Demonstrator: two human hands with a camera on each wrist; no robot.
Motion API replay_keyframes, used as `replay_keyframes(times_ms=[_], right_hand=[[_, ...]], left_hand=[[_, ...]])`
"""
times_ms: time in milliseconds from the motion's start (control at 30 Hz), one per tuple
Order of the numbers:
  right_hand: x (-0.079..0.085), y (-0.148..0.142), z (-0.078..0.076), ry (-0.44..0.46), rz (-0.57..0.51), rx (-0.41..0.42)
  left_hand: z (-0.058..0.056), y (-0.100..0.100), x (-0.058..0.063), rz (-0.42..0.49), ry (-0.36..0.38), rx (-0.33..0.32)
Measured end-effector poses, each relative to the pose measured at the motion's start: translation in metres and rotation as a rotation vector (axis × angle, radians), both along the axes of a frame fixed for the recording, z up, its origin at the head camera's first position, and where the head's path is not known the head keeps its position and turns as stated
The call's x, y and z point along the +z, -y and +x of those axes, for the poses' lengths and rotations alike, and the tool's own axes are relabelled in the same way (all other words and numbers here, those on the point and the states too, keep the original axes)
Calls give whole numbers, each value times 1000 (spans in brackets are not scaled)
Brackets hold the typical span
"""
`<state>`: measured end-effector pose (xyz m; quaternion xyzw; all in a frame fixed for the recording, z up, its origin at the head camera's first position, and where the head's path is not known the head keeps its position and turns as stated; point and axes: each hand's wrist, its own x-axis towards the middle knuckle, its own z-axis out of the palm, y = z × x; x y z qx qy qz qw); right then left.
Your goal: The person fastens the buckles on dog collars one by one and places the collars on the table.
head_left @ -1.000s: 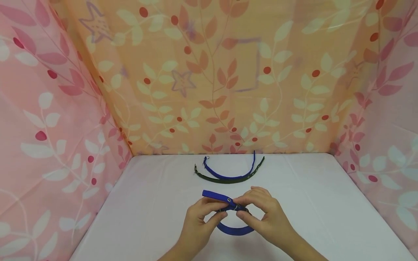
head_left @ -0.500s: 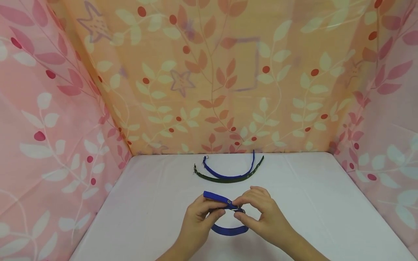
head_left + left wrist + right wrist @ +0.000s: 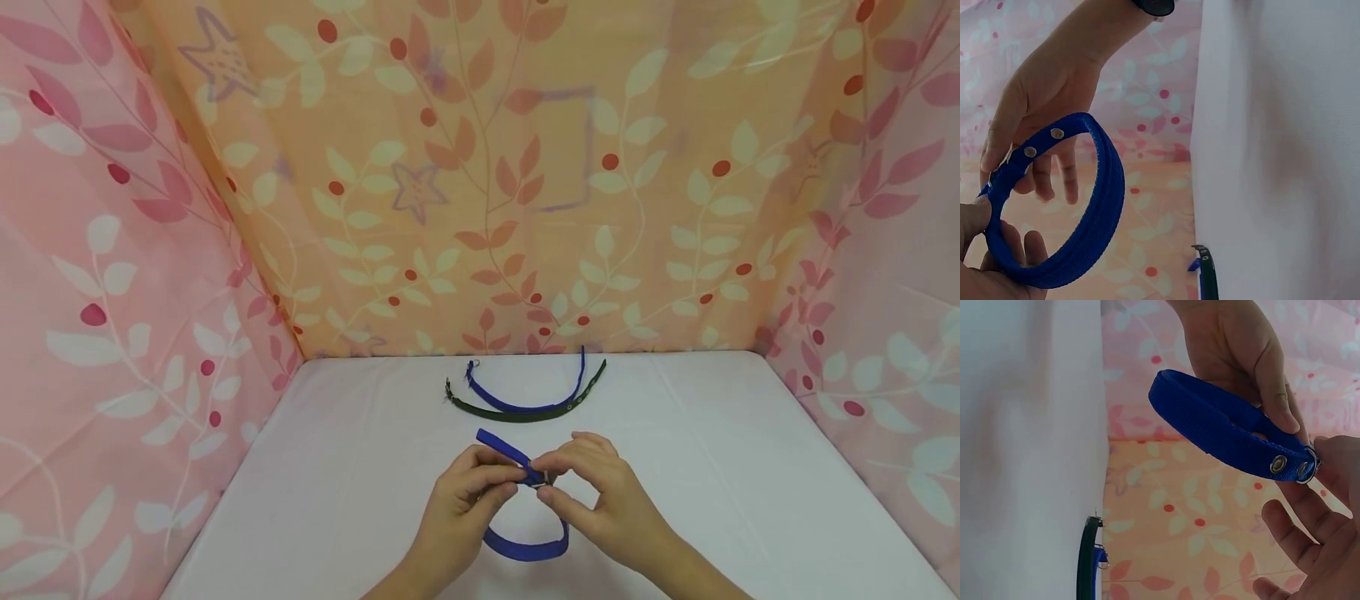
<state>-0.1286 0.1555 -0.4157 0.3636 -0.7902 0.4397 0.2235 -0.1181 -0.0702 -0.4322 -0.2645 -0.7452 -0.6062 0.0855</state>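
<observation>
Two grips: we're pinching blue collar (image 3: 528, 552), left hand (image 3: 462, 502) and right hand (image 3: 611, 492).
Tail (image 3: 501, 447): long axis slanting, pointing up-left, head view.

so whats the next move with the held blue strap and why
Probably the left hand should pull the loose end of the blue strap snug: the strap forms a loop, that end sticks out free, and the right hand pinches at the metal ring.

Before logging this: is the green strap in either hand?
No, the green strap rests on the table while the left hand and right hand hold a looped blue strap.
</observation>
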Motion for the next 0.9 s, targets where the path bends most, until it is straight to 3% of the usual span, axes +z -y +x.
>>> replay_keyframes(times_ms=[133,233,367,467,600,767,900], right_hand=[[-2,2,1,1,-33,-25],[-2,3,1,-7,-71,-32],[-2,5,1,-18,-121,-14],[-2,5,1,-10,-138,-16],[-2,4,3,24,-138,-44],[-5,6,4,14,-122,-34],[-6,8,2,-86,-137,10]], left_hand=[[0,-1,-2,-19,-53,-19],[0,-3,-3,16,-80,-76],[2,-5,0,81,22,-106],[4,-5,4,108,156,-72],[4,-6,5,99,267,-13],[5,-7,3,92,303,32],[5,-7,2,107,280,8]])
